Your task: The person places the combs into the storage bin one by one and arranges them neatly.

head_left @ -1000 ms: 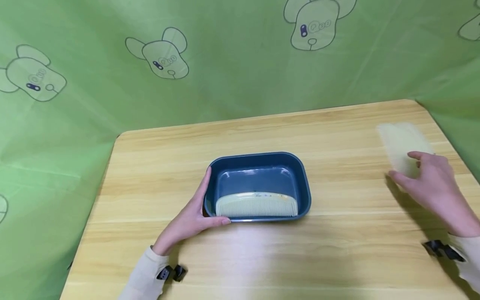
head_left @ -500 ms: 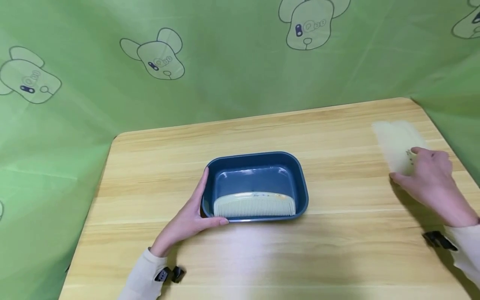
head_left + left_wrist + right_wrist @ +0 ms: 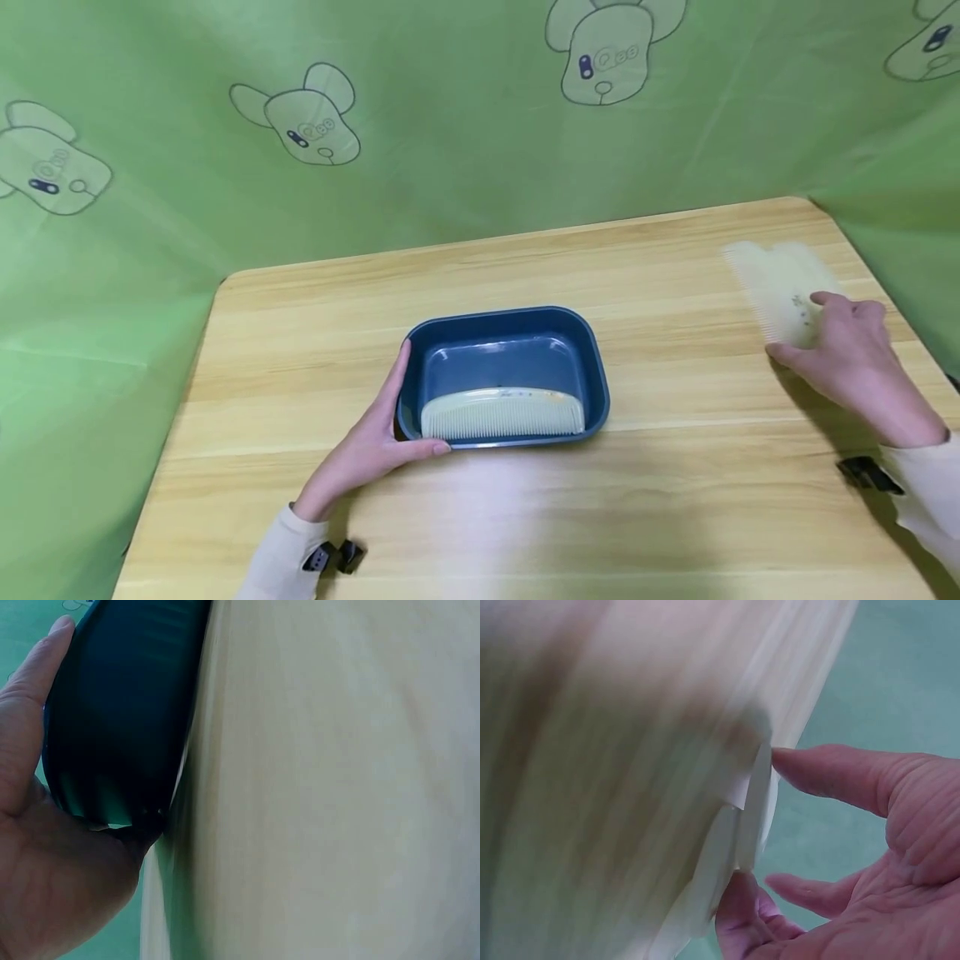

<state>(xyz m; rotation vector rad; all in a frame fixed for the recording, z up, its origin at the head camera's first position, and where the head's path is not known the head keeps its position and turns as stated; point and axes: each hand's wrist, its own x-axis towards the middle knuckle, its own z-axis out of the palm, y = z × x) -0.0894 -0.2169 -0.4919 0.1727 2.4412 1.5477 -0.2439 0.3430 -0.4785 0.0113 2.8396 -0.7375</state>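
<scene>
In the head view a dark blue plastic basin [image 3: 504, 318] stands mid-table, with a pale comb [image 3: 502, 413] inside along its near wall, teeth toward me. My left hand [image 3: 367, 446] holds the basin's left near corner, thumb along the near rim and fingers along the left side. Far to the right, pale overlapping combs [image 3: 776, 287] lie at the table's right side. Over their near end is my right hand [image 3: 851, 350]. The right wrist view shows its thumb and a finger pinching one comb [image 3: 757, 806] at opposite edges, with other pale pieces beneath.
The wood-grain table [image 3: 637, 517] has rounded far corners. Green cloth [image 3: 465, 167] with printed cartoon heads hangs behind it and at both sides. Small black devices [image 3: 333, 557] sit at both wrists.
The whole head view has shifted slightly. My right hand has moved a little against the combs, and printed marks now show beside its fingers. The left hand stays on the basin.
</scene>
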